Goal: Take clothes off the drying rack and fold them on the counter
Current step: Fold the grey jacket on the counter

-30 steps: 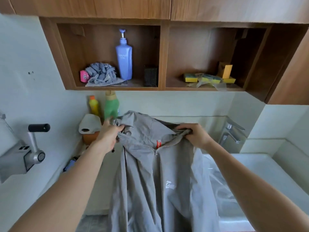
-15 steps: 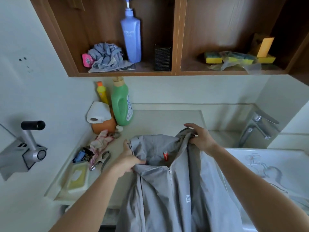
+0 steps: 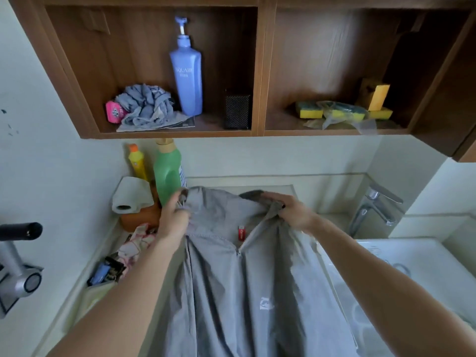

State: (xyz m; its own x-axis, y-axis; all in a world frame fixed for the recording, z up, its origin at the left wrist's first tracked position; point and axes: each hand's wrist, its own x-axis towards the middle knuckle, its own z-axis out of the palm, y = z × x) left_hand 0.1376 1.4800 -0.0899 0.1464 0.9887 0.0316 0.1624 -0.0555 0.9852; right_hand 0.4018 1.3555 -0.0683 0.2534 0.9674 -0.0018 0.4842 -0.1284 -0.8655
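Observation:
A grey zip-up jacket (image 3: pixel 239 287) with a red neck tag is spread front-up over the pale counter (image 3: pixel 304 202), its collar toward the back wall and its lower part hanging off the front edge. My left hand (image 3: pixel 172 220) grips the left side of the collar. My right hand (image 3: pixel 288 210) grips the right side of the collar, fingers curled over the fabric. The zipper is partly undone below the collar. The drying rack is out of view.
Left of the jacket stand a green detergent bottle (image 3: pixel 167 171), a yellow bottle (image 3: pixel 136 161), a paper roll (image 3: pixel 131 194) and a crumpled patterned cloth (image 3: pixel 136 246). A tap (image 3: pixel 373 210) and white sink (image 3: pixel 422 264) lie to the right. An open wooden shelf (image 3: pixel 260 73) hangs overhead.
Both hands have carried the collar farther back across the counter toward the wall, stretching the jacket out flatter. The view has tilted up a little.

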